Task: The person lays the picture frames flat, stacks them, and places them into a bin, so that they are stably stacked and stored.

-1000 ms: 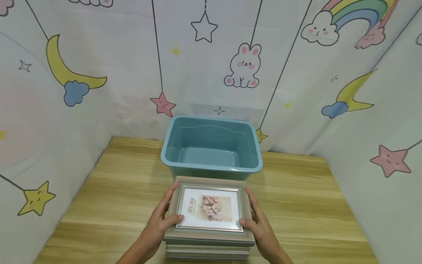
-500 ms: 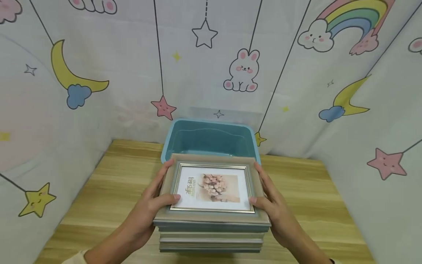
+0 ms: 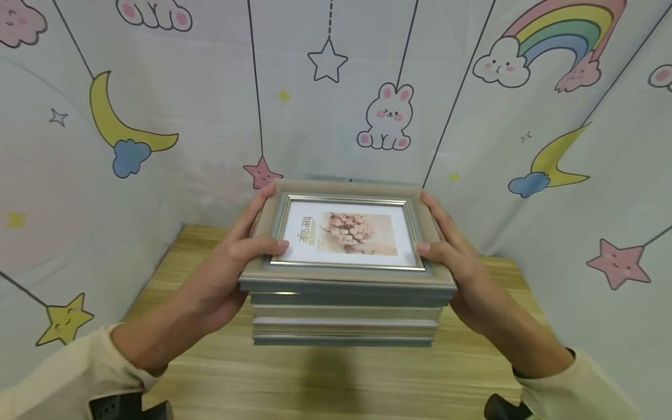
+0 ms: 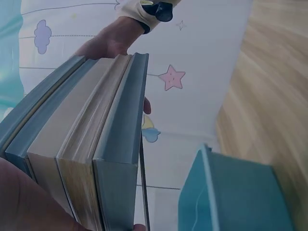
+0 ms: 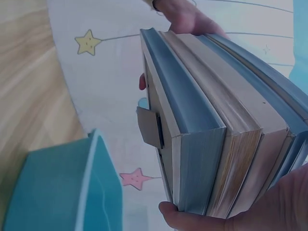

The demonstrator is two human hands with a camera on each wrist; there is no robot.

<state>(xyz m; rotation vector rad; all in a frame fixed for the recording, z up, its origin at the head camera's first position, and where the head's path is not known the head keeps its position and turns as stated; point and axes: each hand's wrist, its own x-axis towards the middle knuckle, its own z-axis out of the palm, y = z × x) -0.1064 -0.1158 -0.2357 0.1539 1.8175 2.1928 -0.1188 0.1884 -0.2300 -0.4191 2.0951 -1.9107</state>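
Observation:
A stack of several picture frames [image 3: 346, 315] is held up off the table between both hands. The top frame [image 3: 436, 274] is beige and grey-blue with a silver inner edge around a printed flower picture. My left hand [image 3: 231, 268] grips the stack's left side, thumb on the top frame. On the right side my right hand [image 3: 467, 268] grips it the same way. In the wrist views, fingertips curl under the bottom frame. A blue plastic bin [image 4: 245, 192] stands on the table below; in the head view the stack hides it.
The wooden table [image 3: 252, 379] carries the bin, and the stack's shadow falls on its front part. A white cloth [image 3: 210, 105] printed with stars, moons and a rabbit hangs behind and at both sides. In the right wrist view a stand flap [image 5: 150, 127] juts from the bottom frame.
Both hands have lifted the stack of picture frames upward and toward the bin, which it now covers in the head view. The grip looks the same.

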